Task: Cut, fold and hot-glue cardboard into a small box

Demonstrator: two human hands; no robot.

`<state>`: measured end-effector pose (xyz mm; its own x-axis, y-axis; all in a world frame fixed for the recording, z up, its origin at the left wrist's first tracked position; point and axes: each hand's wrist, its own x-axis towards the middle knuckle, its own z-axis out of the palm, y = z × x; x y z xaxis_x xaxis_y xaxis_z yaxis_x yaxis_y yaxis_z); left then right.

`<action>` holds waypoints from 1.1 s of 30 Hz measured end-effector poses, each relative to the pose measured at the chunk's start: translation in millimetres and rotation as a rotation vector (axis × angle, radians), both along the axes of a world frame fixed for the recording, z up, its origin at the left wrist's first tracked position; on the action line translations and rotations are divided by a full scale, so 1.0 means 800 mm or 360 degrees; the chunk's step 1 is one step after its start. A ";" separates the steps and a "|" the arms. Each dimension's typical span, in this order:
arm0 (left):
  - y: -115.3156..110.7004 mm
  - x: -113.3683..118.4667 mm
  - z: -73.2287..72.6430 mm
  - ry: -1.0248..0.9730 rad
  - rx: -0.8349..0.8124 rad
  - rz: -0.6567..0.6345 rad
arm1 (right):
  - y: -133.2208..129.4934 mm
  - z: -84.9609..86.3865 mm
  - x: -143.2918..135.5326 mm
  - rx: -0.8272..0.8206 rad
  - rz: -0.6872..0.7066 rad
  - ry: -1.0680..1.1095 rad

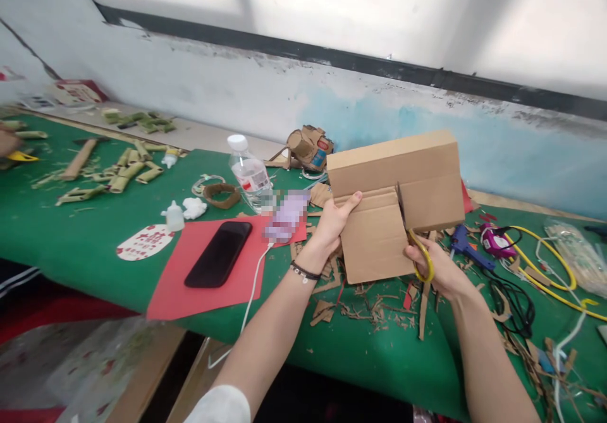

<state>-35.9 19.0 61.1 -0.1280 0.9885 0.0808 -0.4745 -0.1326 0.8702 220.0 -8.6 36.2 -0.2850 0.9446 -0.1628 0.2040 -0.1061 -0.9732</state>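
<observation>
My left hand (334, 224) grips the left side of a folded cardboard piece (372, 239), thumb on the near face and fingers hidden behind. The cardboard is held up above the table, with a long folded panel along its top. In my right hand (439, 265) is a pair of yellow-handled scissors (421, 255). Their dark blades reach up into a slit in the cardboard, between the lower left flap and the right part. Below the cardboard, cardboard scraps (374, 306) litter the green table cover.
A black phone (218, 254) lies on red paper (175, 284), left of a phone in a purple case (287, 216). Behind them stands a water bottle (251, 176). On the right are a blue glue gun (469, 249) and yellow cable (545, 277); bamboo pieces (126, 173) lie left.
</observation>
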 end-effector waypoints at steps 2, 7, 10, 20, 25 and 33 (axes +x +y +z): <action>0.000 -0.003 0.000 -0.0057 0.0018 -0.0019 | -0.001 0.002 -0.001 -0.0072 -0.0028 0.0107; -0.001 -0.006 -0.002 -0.0103 0.0070 -0.0174 | 0.005 -0.003 -0.012 -0.0010 -0.0180 0.0282; -0.001 -0.008 0.000 -0.0129 0.0094 -0.0198 | 0.006 -0.006 -0.017 0.0014 -0.0229 0.0219; 0.011 -0.009 0.003 -0.0344 0.0106 0.0041 | 0.008 -0.005 -0.013 0.0044 -0.0261 0.0140; 0.010 -0.010 0.004 -0.0296 0.0144 -0.0009 | 0.009 -0.004 -0.007 0.0008 -0.0297 0.0204; 0.020 -0.027 0.001 -0.0336 -0.0018 0.0012 | 0.011 -0.005 -0.004 -0.0020 -0.0248 0.0126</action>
